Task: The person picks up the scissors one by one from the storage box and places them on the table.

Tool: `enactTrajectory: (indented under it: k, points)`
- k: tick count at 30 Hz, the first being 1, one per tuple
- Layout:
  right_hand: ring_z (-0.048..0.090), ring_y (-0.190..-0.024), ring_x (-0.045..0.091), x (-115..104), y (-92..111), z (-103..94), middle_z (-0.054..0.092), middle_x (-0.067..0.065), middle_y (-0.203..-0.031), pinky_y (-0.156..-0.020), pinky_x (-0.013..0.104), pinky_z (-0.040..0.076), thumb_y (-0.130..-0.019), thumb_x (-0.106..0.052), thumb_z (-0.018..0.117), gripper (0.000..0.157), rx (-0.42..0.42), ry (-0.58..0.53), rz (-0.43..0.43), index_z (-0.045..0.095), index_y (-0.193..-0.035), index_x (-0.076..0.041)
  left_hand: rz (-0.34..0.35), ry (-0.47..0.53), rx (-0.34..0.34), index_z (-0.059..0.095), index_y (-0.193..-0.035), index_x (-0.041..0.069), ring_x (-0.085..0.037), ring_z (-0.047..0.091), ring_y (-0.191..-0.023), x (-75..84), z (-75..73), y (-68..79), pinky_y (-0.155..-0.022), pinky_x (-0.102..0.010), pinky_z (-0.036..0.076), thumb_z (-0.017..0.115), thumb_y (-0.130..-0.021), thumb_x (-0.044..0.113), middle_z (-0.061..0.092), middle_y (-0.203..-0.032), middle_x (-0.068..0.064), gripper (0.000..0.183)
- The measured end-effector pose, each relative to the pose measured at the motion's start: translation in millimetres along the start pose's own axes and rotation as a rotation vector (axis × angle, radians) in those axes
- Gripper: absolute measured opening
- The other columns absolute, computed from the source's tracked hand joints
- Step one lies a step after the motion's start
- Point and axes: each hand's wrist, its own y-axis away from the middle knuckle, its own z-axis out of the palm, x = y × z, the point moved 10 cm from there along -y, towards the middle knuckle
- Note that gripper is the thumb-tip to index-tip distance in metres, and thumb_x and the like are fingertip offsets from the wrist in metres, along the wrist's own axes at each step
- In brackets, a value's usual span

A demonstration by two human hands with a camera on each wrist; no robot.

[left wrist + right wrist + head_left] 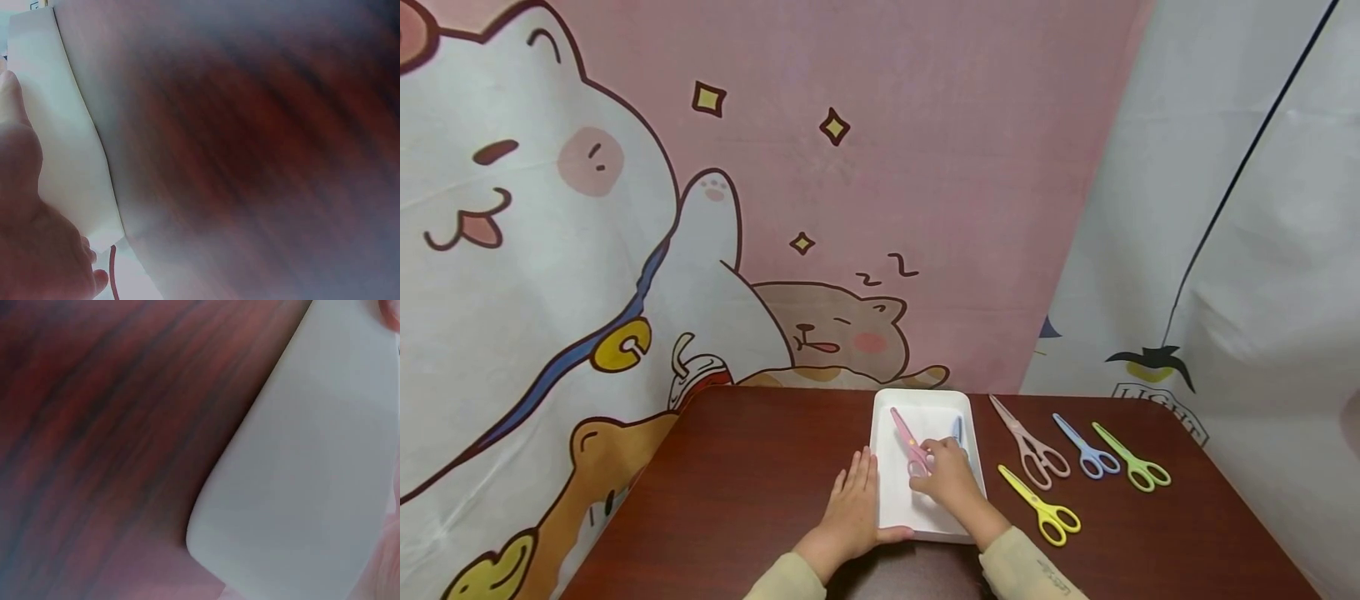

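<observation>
A white tray point(895, 510) lies on the table in the head view, with pink scissors point(904, 427) and blue scissors point(957, 427) in it. My right hand point(953, 479) reaches over the tray and pinches the pink scissors by the handles, partly covering them. The blue pair is half hidden behind that hand. Against the tray's left side rests my left hand point(850, 512), fingers straight, thumb along the front edge. The left wrist view has the left hand point(31, 244) beside the tray wall point(69, 125). In the right wrist view the tray wall point(294, 462) fills the right side.
Right of the tray lie pale pink scissors point(1025, 435), another blue pair point(1078, 439), green scissors point(1123, 452) and yellow scissors point(1033, 497). They rest on a dark brown table point(760, 467). A cartoon-printed cloth point(970, 208) hangs behind its far edge.
</observation>
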Motion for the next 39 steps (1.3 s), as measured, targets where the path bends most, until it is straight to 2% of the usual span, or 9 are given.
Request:
enactTrajectory:
  k: [6, 13, 19, 25, 39]
  points:
    - [0.051, -0.083, 0.028, 4.1, 0.9, -2.8, 0.056, 0.016, -0.098, -0.066, 0.038, 0.045, -0.055, -0.019, 0.081, 0.050, -0.003, -0.014, 0.008, 0.066, -0.100, -0.005, 0.006, -0.008, -0.009, 0.020, -0.148, -0.005, -0.034, 0.015, -0.145, 1.1, -1.5, 0.2, -0.112, -0.052, 0.024, 0.035, -0.062, 0.093, 0.015, -0.156, -0.022, 0.131]
    - [0.051, -0.080, 0.026, 10.0, 1.0, -9.1, 0.057, 0.015, -0.096, -0.065, 0.038, 0.045, -0.055, -0.020, 0.082, 0.049, 0.007, 0.007, -0.004, 0.066, -0.100, -0.005, 0.004, -0.039, -0.029, 0.021, -0.148, -0.005, -0.034, 0.016, -0.145, 2.1, -2.6, 0.6, -0.113, -0.050, 0.024, 0.033, -0.064, 0.092, 0.015, -0.156, -0.022, 0.129]
    - [0.053, -0.087, 0.029, 17.7, 1.4, -13.0, 0.057, 0.016, -0.100, -0.072, 0.042, 0.047, -0.056, -0.021, 0.083, 0.050, 0.016, 0.018, 0.009, 0.067, -0.101, -0.008, -0.015, -0.054, -0.079, 0.020, -0.148, -0.004, -0.033, 0.015, -0.145, 2.9, -4.8, 0.4, -0.113, -0.049, 0.023, 0.036, -0.064, 0.091, 0.014, -0.157, -0.021, 0.128]
    - [0.052, -0.094, 0.031, 23.6, 4.4, -16.5, 0.057, 0.016, -0.106, -0.077, 0.046, 0.048, -0.060, -0.021, 0.085, 0.051, 0.004, 0.020, 0.033, 0.066, -0.106, -0.009, -0.010, -0.058, -0.069, 0.020, -0.148, -0.005, -0.034, 0.016, -0.145, 4.1, -5.6, 0.1, -0.113, -0.049, 0.024, 0.039, -0.065, 0.090, 0.015, -0.156, -0.022, 0.127]
    - [0.053, -0.098, 0.034, 26.0, 10.5, -40.1, 0.057, 0.016, -0.108, -0.080, 0.045, 0.046, -0.059, -0.018, 0.083, 0.054, 0.068, -0.005, -0.048, 0.066, -0.109, -0.008, -0.020, -0.025, -0.080, 0.019, -0.149, -0.003, -0.032, 0.014, -0.145, 2.6, -4.9, 0.6, -0.113, -0.049, 0.023, 0.039, -0.064, 0.090, 0.014, -0.157, -0.021, 0.128]
